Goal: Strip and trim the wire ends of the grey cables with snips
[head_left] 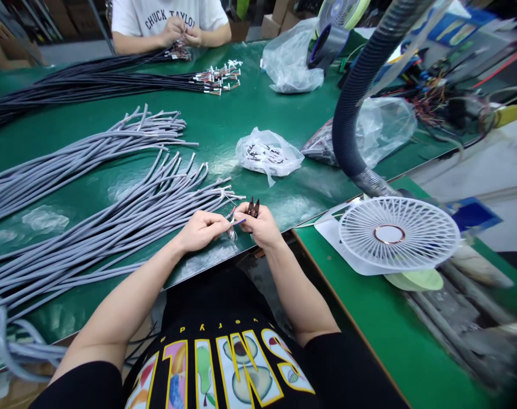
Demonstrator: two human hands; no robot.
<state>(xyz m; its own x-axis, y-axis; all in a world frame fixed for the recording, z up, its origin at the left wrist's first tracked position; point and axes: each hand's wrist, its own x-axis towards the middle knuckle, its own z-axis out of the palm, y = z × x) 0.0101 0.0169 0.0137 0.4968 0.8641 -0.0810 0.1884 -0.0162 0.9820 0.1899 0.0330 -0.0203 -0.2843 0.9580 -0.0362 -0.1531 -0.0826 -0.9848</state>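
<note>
My left hand (202,229) is closed on the stripped end of a grey cable (229,226), pinching its thin coloured wires near the front edge of the green table (224,130). My right hand (260,224) is closed round small cutters (253,208), whose dark tips point up, right beside those wire ends. The two hands nearly touch. A large bundle of grey cables (113,221) fans out to the left of my left hand.
A second grey bundle (79,153) and black cables (92,79) lie farther back. Another person's hands (181,31) work at the far edge. Plastic bags (268,153) of small parts, a corrugated hose (356,85) and a white fan (396,234) stand to the right.
</note>
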